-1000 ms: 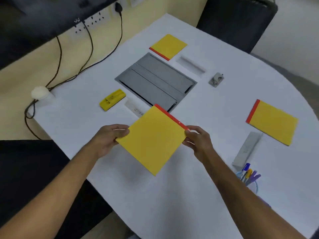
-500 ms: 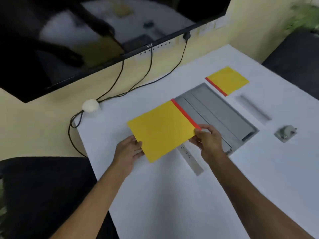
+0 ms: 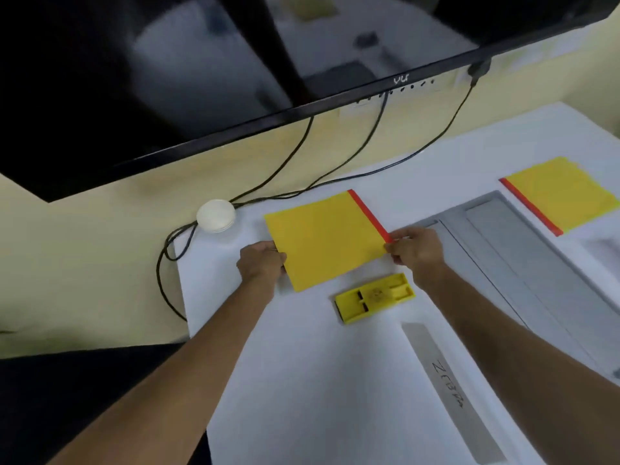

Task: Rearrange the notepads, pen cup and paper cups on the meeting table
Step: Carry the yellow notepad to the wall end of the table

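**A:** Left hand (image 3: 261, 263) and right hand (image 3: 414, 246) pinch the yellow notepad (image 3: 327, 238) by opposite edges at the counter (image 3: 302, 364) corner, near the white cups (image 3: 215, 216).

**B:** The risk: slid further left, it may nudge those cups over the edge onto the cables (image 3: 167, 263).

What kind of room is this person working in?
Probably an office meeting room: a large wall screen above a white table with a built-in grey cable hatch, plus a held notepad and a second notepad.
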Action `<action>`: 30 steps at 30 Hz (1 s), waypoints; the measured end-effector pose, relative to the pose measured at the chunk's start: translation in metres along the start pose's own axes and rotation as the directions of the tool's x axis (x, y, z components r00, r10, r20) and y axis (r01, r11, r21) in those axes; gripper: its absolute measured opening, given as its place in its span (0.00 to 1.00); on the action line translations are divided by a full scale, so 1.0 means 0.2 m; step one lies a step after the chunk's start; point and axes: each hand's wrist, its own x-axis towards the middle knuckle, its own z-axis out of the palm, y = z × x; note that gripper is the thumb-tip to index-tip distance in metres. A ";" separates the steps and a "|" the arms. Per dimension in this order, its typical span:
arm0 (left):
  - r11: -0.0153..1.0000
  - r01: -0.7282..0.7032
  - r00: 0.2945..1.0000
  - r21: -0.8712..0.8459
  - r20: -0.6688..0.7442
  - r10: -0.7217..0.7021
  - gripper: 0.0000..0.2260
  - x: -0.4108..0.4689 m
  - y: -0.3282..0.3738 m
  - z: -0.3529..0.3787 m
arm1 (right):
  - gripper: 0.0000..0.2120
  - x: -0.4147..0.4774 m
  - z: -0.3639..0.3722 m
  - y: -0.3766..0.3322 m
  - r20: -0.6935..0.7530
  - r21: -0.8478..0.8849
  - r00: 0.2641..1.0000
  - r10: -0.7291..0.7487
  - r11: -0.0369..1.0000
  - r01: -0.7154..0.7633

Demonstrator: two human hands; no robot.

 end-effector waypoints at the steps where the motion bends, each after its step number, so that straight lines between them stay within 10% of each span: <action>1: 1.000 -0.009 1.000 0.017 -0.015 0.009 0.10 0.03 0.00 0.01 | 0.08 0.03 0.01 0.00 -0.004 -0.034 1.000 0.000 0.999 0.000; 20: 0.855 -0.224 0.969 0.467 0.016 0.246 0.16 0.22 0.03 0.06 | 0.12 0.17 0.18 0.03 0.100 -0.347 0.980 -0.171 0.917 0.195; 25: 0.830 -0.242 0.967 0.503 0.052 0.251 0.05 0.21 0.04 0.06 | 0.18 0.07 0.08 0.04 0.271 -0.495 0.919 -0.286 0.778 0.388; 30: 0.735 -0.406 0.903 0.543 0.116 0.414 0.18 0.12 -0.05 0.07 | 0.39 -0.09 -0.10 0.08 0.667 -0.548 0.724 -0.177 0.542 0.637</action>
